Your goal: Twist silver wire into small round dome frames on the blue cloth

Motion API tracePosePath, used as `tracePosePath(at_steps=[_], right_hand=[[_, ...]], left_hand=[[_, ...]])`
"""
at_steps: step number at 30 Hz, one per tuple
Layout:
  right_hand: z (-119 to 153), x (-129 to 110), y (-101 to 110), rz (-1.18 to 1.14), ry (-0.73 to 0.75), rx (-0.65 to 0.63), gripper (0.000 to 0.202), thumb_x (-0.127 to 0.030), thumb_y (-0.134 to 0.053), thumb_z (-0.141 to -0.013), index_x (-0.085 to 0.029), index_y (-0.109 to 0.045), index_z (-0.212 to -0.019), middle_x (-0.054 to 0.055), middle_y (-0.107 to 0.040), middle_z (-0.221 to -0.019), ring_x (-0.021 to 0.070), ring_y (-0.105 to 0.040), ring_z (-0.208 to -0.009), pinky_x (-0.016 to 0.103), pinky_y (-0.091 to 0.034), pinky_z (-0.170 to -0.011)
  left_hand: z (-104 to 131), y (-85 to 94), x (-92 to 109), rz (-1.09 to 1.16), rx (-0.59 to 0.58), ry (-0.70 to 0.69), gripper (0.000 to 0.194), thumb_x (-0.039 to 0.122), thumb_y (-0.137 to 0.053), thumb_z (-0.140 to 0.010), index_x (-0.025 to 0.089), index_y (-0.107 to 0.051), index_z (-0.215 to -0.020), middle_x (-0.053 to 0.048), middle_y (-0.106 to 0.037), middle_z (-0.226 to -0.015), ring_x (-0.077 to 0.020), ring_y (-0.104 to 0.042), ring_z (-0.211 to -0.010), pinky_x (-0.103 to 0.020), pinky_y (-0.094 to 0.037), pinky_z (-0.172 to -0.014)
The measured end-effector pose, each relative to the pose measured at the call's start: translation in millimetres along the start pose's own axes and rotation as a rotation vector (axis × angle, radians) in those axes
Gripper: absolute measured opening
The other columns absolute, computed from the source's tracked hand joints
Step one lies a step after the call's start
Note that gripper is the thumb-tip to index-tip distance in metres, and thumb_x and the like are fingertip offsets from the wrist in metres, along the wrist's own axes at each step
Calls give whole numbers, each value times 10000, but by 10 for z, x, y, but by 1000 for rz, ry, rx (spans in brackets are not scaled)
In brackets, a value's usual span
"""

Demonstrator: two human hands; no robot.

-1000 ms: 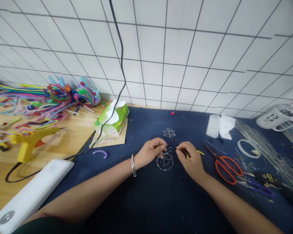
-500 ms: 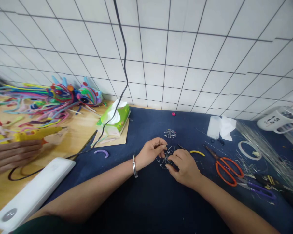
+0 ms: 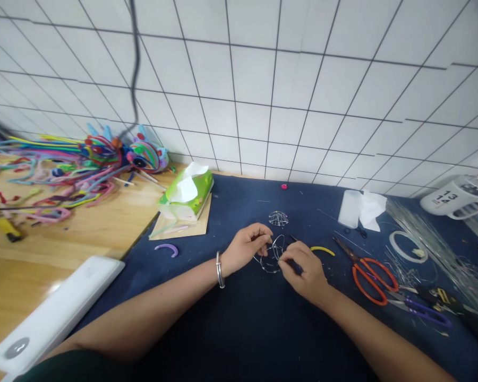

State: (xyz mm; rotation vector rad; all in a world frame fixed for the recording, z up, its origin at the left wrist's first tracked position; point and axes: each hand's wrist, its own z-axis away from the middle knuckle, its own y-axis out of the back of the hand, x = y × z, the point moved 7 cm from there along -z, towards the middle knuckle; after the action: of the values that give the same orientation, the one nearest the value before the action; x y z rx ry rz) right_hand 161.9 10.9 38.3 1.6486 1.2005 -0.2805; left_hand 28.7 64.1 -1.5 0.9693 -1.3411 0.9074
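Note:
Thin silver wire bent into loops, a wire frame (image 3: 270,264), hangs between my two hands over the dark blue mat. My left hand (image 3: 250,246), with a silver bangle at the wrist, pinches its upper left side. At its right side, my right hand (image 3: 302,268) has thumb and forefinger pressed together on the wire. A small domed wire piece (image 3: 278,218) lies on the mat just beyond my hands. Beside my right hand are a yellow curved handle (image 3: 322,250) and orange-handled scissors (image 3: 372,276). A purple curved piece (image 3: 167,249) rests left of my left hand.
A green tissue pack (image 3: 189,191) sits on a wooden board at the back left. Colourful pipe cleaners (image 3: 63,180) and a white lamp-like bar (image 3: 56,315) are at the left. At right are purple scissors (image 3: 426,312), a white coil (image 3: 394,241), wire bundles and a mug (image 3: 452,196).
The other person's hand with the yellow glue gun has left the view at the left. Its black cable has swung left. My right thumb and forefinger have shifted slightly right along the wire.

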Motion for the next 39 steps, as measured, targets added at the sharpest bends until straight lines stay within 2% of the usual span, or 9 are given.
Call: tracePosePath(at_steps=[4, 8, 11, 14, 18, 23, 29, 39], right_hand=[[-10, 153, 68, -189, -219, 54, 82, -208, -490, -798, -192, -522, -723, 13, -492, -747, 137, -472, -702, 282, -400, -659], [52, 387, 44, -361, -451, 112, 116, -272, -499, -801, -187, -520, -725, -7, -477, -681, 123, -448, -637, 258, -386, -605], [96, 503, 8, -448, -543, 155, 116, -292, -512, -792, -184, -524, -749, -17, -479, -647, 117, -444, -610, 248, -390, -594], [96, 519, -8, -463, -545, 158, 100, -284, -511, -791, -187, -532, -785, -18, -488, -667, 113, -449, -619, 239, -390, -594], [75, 487, 15, -420, -514, 146, 159, -259, -502, -793, -204, -537, -938, -9, -494, -756, 113, -461, -657, 235, -396, -599], [11, 346, 26, -258, -353, 38, 241, -218, -484, -805, -235, -546, -1038, -1, -479, -781, 119, -460, -691, 258, -403, -655], [-23, 255, -8, -149, -259, -43, 135, -214, -500, -804, -227, -605, -890, 12, -493, -780, 131, -481, -713, 272, -411, -646], [-27, 286, 63, -202, -275, 45, 119, -247, -500, -804, -206, -609, -828, 29, -556, -839, 143, -515, -743, 281, -420, -659]], left_hand=[[2, 4, 2, 3, -3, 0, 167, 270, -481, -817, 136, -533, -903, -8, -574, -734, -62, -539, -533, -200, -459, -523], [3, -1, 14, 32, -13, 6, 158, 273, -490, -813, 133, -530, -876, -5, -568, -727, -54, -522, -517, -197, -452, -518], [3, -12, 17, 62, -27, 22, 162, 278, -491, -814, 133, -524, -879, -9, -573, -744, -52, -520, -511, -196, -447, -511], [4, -25, 3, 105, -41, 51, 162, 275, -493, -812, 135, -515, -891, -9, -575, -755, -50, -522, -503, -193, -441, -501], [11, -40, -18, 139, -63, 75, 157, 268, -495, -811, 136, -510, -895, -9, -577, -772, -44, -521, -488, -181, -420, -480], [28, -82, -21, 105, -118, 84, 158, 274, -491, -811, 131, -520, -872, -13, -580, -774, -33, -518, -457, -164, -384, -448], [46, -132, -33, 102, -171, 95, 146, 265, -485, -809, 135, -518, -868, -4, -569, -753, -32, -516, -446, -159, -374, -434], [22, -83, -37, 114, -116, 109, 164, 285, -502, -807, 137, -517, -875, -15, -582, -775, -40, -517, -477, -166, -388, -458]])
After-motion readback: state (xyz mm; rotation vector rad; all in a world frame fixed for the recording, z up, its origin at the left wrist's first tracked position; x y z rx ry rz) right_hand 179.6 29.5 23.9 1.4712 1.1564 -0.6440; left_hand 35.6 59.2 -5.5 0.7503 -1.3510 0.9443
